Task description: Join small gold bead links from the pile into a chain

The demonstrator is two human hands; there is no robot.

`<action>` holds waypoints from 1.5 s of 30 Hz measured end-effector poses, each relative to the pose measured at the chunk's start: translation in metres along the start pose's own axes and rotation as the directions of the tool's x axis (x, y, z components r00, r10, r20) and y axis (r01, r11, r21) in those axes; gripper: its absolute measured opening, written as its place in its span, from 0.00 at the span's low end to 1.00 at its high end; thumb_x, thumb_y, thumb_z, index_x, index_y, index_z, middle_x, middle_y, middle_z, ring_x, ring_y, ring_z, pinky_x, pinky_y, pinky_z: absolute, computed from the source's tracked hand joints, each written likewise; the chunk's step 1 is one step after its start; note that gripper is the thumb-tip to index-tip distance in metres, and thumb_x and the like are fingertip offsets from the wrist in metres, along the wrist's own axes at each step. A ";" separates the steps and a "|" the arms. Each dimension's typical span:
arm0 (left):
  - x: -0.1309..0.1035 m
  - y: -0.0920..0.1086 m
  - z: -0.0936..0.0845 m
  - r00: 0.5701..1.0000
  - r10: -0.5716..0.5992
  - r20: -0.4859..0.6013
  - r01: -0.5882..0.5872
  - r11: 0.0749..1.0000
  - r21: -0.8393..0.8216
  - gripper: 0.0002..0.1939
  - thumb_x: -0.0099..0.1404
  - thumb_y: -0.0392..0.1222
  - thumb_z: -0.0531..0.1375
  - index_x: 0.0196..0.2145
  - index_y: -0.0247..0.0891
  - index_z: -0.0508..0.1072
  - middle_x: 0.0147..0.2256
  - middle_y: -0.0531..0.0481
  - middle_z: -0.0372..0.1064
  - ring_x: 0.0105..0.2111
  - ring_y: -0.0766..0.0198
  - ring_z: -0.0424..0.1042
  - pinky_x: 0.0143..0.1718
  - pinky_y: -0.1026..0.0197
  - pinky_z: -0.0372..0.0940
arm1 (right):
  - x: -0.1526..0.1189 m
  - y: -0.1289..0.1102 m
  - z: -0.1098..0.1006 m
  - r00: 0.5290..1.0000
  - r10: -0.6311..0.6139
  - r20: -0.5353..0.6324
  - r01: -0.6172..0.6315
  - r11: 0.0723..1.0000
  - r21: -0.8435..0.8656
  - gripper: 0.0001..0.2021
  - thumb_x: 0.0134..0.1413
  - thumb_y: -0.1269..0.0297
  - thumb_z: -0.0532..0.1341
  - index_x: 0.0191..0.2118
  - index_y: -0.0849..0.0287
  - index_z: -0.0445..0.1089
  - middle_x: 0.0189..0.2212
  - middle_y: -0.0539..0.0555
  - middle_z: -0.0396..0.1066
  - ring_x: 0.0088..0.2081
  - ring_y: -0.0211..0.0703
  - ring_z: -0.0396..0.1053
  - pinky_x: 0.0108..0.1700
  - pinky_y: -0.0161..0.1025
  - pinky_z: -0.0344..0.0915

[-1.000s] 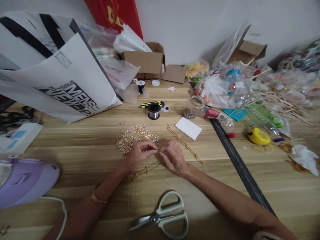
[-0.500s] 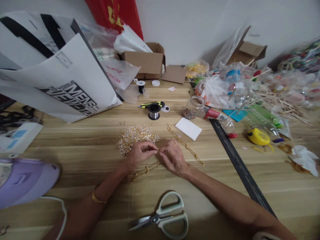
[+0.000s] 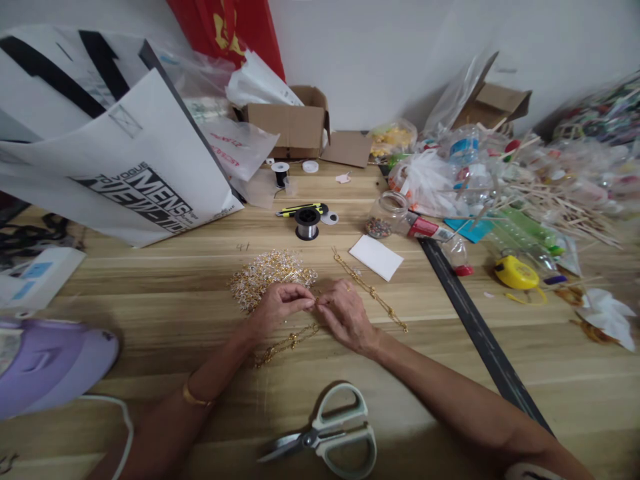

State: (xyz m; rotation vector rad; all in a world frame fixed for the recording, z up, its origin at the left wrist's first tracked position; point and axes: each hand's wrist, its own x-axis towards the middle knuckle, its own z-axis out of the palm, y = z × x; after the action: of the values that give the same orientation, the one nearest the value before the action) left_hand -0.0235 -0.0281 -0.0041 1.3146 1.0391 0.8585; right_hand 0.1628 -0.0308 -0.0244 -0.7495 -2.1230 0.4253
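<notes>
My left hand (image 3: pixel 281 308) and my right hand (image 3: pixel 346 315) meet fingertip to fingertip, both pinched closed. Whatever lies between the fingertips is too small to name. Beyond my left hand, and partly behind it, spreads a pile of small gold and clear pieces (image 3: pixel 265 270). One gold chain (image 3: pixel 287 343) lies on the near side, just below the fingertips. A second gold chain (image 3: pixel 373 291) runs slantwise to the right of my right hand. Scissors (image 3: pixel 345 430) with pale handles rest near the front edge, blades partly apart and pointing left.
A wire spool (image 3: pixel 307 225), a cutter (image 3: pixel 287 211), a white card (image 3: pixel 376 257) and a jar of beads (image 3: pixel 386 215) stand farther back. At left are a purple iron (image 3: pixel 55 367) and a large white bag (image 3: pixel 150 160). A yellow tape measure (image 3: pixel 517 272) lies right, by plastic clutter.
Both hands stay together in nearly the same place, with only slight finger movement. The whole view has shifted very slightly.
</notes>
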 end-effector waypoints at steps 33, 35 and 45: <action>0.001 -0.002 -0.001 0.999 0.039 0.002 -0.039 0.990 0.132 0.07 0.55 0.40 0.62 0.27 0.33 0.73 0.26 0.51 0.70 0.28 0.66 0.67 0.32 0.65 0.62 | 0.001 0.000 0.000 1.000 0.017 0.013 -0.016 1.000 -0.023 0.02 0.58 0.69 0.54 0.35 0.58 0.63 0.30 0.53 0.66 0.34 0.42 0.61 0.40 0.42 0.57; 0.001 -0.004 -0.001 0.998 0.056 0.003 -0.056 0.988 0.141 0.06 0.55 0.40 0.61 0.28 0.33 0.73 0.27 0.50 0.70 0.29 0.66 0.67 0.33 0.65 0.62 | 0.001 0.000 0.000 1.000 0.022 0.014 -0.021 1.000 -0.023 0.02 0.58 0.69 0.53 0.36 0.58 0.63 0.30 0.53 0.66 0.34 0.42 0.61 0.39 0.42 0.57; 0.000 0.000 0.000 0.997 0.070 -0.023 -0.065 0.985 0.160 0.06 0.55 0.39 0.60 0.27 0.33 0.72 0.26 0.51 0.70 0.29 0.66 0.67 0.33 0.65 0.62 | 0.001 0.000 0.000 1.000 0.018 0.015 -0.018 0.999 -0.030 0.03 0.59 0.69 0.53 0.36 0.58 0.63 0.30 0.54 0.66 0.34 0.42 0.61 0.39 0.42 0.58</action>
State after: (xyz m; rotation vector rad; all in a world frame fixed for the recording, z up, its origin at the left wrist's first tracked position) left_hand -0.0232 -0.0282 -0.0038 1.4830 1.1095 0.8608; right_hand 0.1622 -0.0302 -0.0237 -0.7853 -2.1429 0.4112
